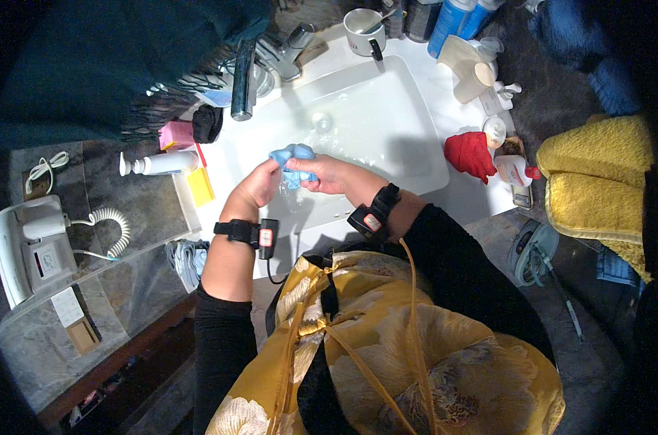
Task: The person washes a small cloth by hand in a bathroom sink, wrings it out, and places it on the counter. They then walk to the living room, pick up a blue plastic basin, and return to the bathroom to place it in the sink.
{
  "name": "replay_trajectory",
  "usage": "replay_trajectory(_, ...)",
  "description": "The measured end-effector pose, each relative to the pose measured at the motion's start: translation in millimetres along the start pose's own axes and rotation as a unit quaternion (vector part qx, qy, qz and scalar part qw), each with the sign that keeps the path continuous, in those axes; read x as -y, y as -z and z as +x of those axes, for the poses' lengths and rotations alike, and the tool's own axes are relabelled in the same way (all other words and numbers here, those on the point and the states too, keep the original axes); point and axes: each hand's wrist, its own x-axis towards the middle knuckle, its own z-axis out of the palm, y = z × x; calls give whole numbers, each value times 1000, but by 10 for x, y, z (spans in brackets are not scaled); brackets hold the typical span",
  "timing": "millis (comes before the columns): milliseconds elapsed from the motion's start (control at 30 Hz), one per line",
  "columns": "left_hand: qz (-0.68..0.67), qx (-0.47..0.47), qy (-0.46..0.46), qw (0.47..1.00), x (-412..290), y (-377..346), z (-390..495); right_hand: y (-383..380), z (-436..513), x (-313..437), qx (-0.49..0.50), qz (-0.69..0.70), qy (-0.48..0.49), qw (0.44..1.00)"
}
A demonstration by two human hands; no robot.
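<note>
A light blue cloth (298, 153) is bunched up between my two hands, over the near left part of a white washbasin (410, 109). My left hand (261, 182) grips its left edge, with the fingers mostly hidden. From the other side my right hand (324, 173) pinches the cloth between thumb and fingers. Water shows below the cloth and spreads with some suds around the drain (322, 123). The chrome faucet (243, 81) reaches over the basin's left side, beyond my left hand.
A mug (365, 33) with a utensil stands at the back rim. Along the right lie a red cloth (470, 156), bottles and a yellow towel (595, 179). On the left are a pump bottle (160, 162), a pink box (177, 135), a black cloth (207, 124) and a wall-mounted hair dryer (45, 224).
</note>
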Motion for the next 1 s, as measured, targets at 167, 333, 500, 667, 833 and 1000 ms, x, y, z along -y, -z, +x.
replay_trajectory(167, 30, -43, 55, 997, -144, 226, -181, -14, 10, 49, 30, -1, -55, 998)
replay_trajectory(333, -53, -3, -81, 995, -55, -20, 22, -162, 54, 43, 90, 62, -95, 989)
replay_trajectory(500, -108, -18, -70, 992, -28, -119, 133, -207, 21, 69, 60, -24, -77, 995)
replay_trajectory(667, -97, -26, -147, 984, -37, -125, 56, -204, -28, 62, 80, -62, -82, 992)
replay_trajectory(833, -102, -52, -145, 983, -52, -156, 62, -230, -15, 8, 57, -140, -81, 985)
replay_trajectory(1000, -28, -74, -126, 989, -52, -185, 72, -179, 41, -33, -1, -266, -70, 961)
